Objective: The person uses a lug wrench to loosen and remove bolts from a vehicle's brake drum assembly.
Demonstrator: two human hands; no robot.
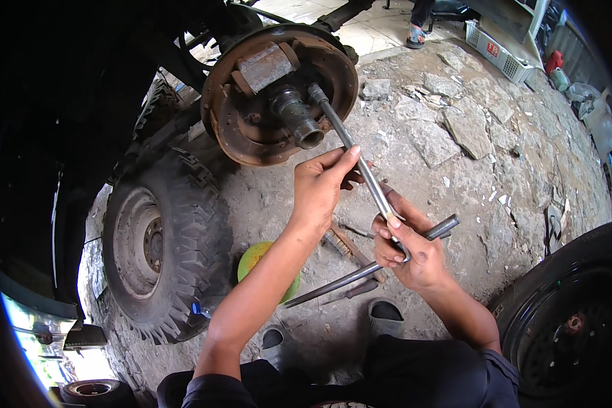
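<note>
The long grey steel socket wrench (350, 146) was seated on a fastener of the rusty round brake backing plate (279, 92). Below that plate, the left hand (323, 187) gripped the wrench shaft. The right hand (411, 251) was closed around its cross handle, and a knobby black tyre (160, 245) lay lower left of the plate.

Sunlit cracked stone ground (469, 129), white crate (500, 51) at far edge
</note>
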